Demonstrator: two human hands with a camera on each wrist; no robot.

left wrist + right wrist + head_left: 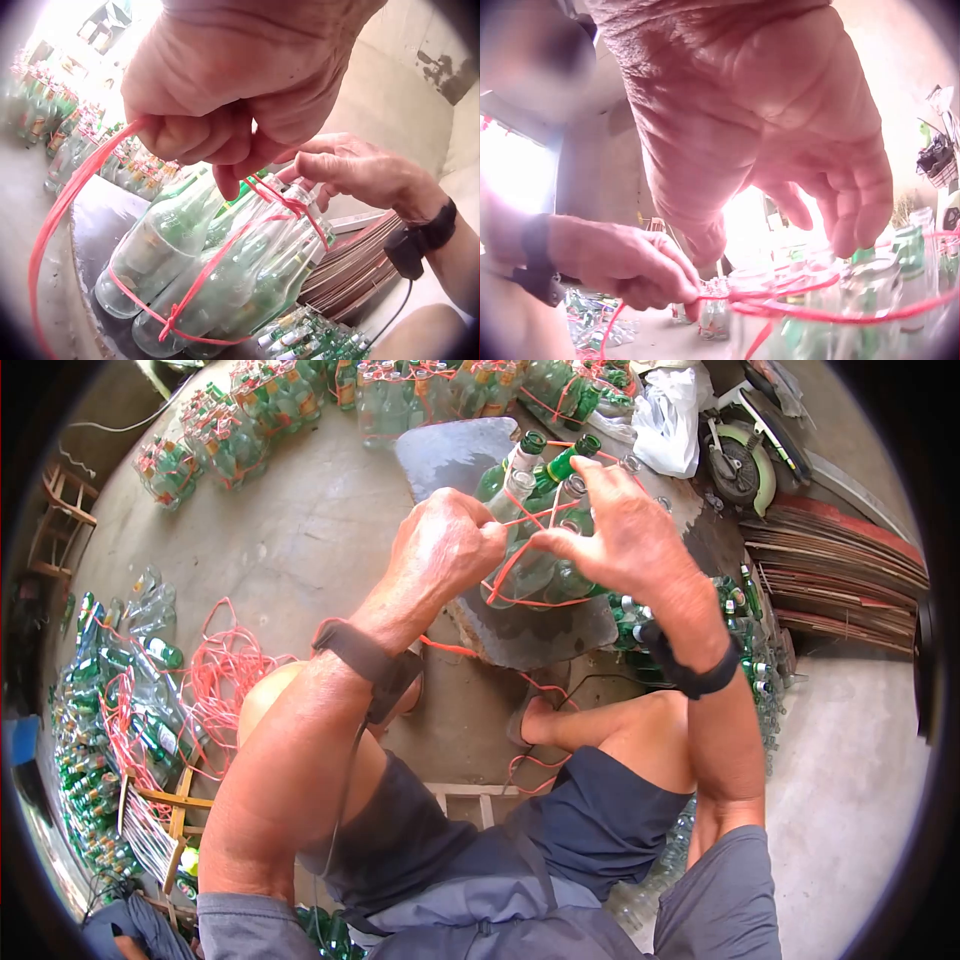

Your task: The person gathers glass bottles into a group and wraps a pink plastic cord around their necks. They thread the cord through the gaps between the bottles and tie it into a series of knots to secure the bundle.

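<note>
A bundle of green and clear glass bottles (535, 570) stands on a grey slab (450, 450), with red plastic twine around its lower part and across its necks. My left hand (445, 545), fingers curled, grips the red twine (79, 184) beside the necks, and a loose length trails from the fist. My right hand (630, 525) spreads over the opposite side of the bundle. Its fingers reach down around the bottle tops in the right wrist view, thumb apart from them. The twine crosses between both hands at neck height.
Several tied bottle bundles (240, 435) line the back floor. At left lie a heap of loose red twine (230, 665) and many bottles (90, 760). On the right are stacked flat boards (840, 570), a scooter wheel (735, 465) and more bottles (745, 610).
</note>
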